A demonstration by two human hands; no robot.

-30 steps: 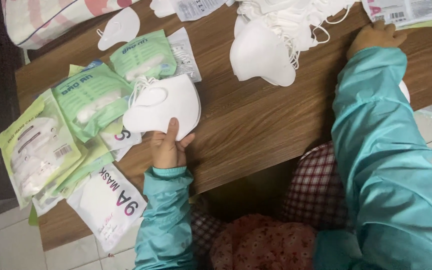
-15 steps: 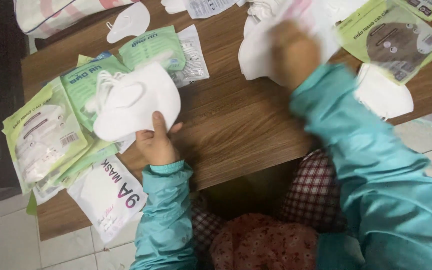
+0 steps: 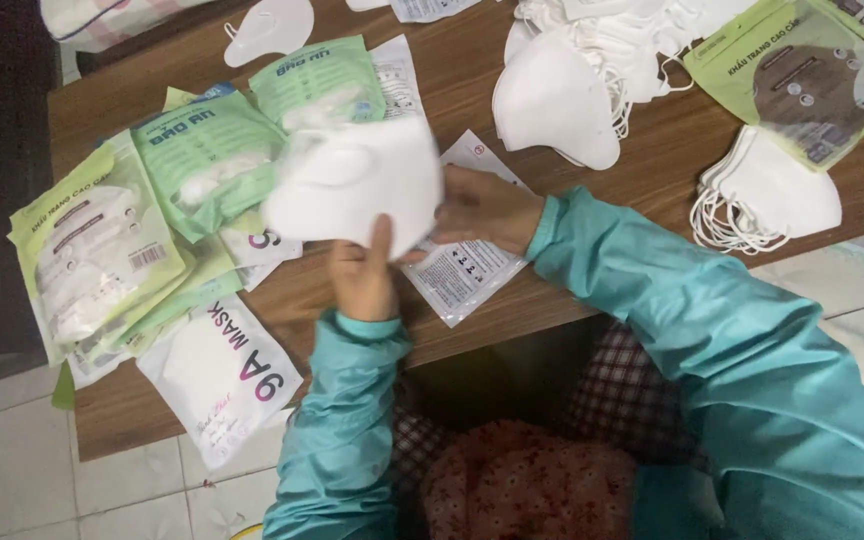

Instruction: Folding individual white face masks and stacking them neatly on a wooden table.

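Right now both hands share one white mask: the left hand pinches its lower edge from below, thumb up across the front, while the right hand closes on its right end, above a clear packet.

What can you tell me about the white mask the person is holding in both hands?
The white mask is a cup-shaped face mask of soft, cloth-like material, blurred in this view. It is held up above the wooden table, in front of the green packets. The left hand pinches its lower edge with the thumb up its front; the right hand holds its right side. Its straps cannot be made out.
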